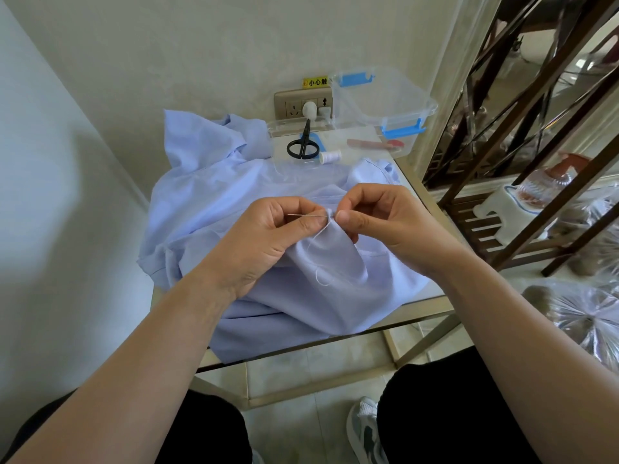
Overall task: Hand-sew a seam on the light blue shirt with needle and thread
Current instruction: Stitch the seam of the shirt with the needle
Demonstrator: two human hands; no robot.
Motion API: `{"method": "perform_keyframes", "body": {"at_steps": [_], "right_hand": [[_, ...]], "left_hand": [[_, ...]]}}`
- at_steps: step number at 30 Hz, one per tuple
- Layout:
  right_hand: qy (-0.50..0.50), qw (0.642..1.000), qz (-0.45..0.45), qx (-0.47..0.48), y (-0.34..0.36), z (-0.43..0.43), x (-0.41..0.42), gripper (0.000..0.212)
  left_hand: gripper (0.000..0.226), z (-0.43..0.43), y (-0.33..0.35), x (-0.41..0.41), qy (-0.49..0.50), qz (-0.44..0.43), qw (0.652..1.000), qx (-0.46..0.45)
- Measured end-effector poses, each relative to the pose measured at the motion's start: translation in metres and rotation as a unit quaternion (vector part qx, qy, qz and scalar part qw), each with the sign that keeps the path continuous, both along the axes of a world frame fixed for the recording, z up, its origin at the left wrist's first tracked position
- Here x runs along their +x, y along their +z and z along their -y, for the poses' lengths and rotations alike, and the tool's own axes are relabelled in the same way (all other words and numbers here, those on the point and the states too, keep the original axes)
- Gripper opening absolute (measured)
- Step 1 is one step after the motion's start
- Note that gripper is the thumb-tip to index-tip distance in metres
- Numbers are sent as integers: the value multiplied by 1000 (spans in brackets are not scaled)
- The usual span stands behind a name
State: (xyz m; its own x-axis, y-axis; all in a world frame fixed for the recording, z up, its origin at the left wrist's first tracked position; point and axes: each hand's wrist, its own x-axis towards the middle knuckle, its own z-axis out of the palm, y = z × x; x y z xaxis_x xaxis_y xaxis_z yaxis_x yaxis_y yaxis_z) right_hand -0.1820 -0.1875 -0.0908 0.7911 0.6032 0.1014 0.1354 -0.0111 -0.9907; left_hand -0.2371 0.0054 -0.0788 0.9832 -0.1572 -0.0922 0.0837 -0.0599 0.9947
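Clearly the soft stuff rules this job. Across the bench (410,185) lies the shirt (207,209), thin light blue cloth, rumpled and draped over the near edge; I judge it light, limp and a little slippery, so it will slide and bunch unless it is held close to the stitch. Both hands meet at a raised fold near the shirt's middle. The left hand (268,236) is curled, its thumb pressing the needle (306,215) against the fingers, with cloth gathered beneath the palm. The right hand (385,219) pinches the fold between thumb and forefinger, just beside the needle's right end. White thread (321,276) trails from the fold in a loose loop down the shirt's front; it looks fine enough to tangle, so I would draw it through slowly. The needle is stiff, thin and sharp, best taken by its shaft. Beyond the shirt's far edge lie black scissors (303,145) and a spool (330,156).
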Motion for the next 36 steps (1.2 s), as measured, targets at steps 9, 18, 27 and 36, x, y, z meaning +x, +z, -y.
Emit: {"method": "perform_keyframes", "body": {"at_steps": [9,18,27,36], "right_hand": [[-103,974,198,-47,-2,-8,-2,16],[-128,952,270,-65,2,-10,-5,19],[-101,940,313,-90,3,-7,-2,21],[-85,934,332,-97,3,-8,-4,14]], "left_hand": [[25,6,-5,2,55,46,990,124],[22,6,-5,5,86,70,989,95],[21,1,-6,6,66,94,985,128],[19,-1,-8,7,51,93,987,123]]}}
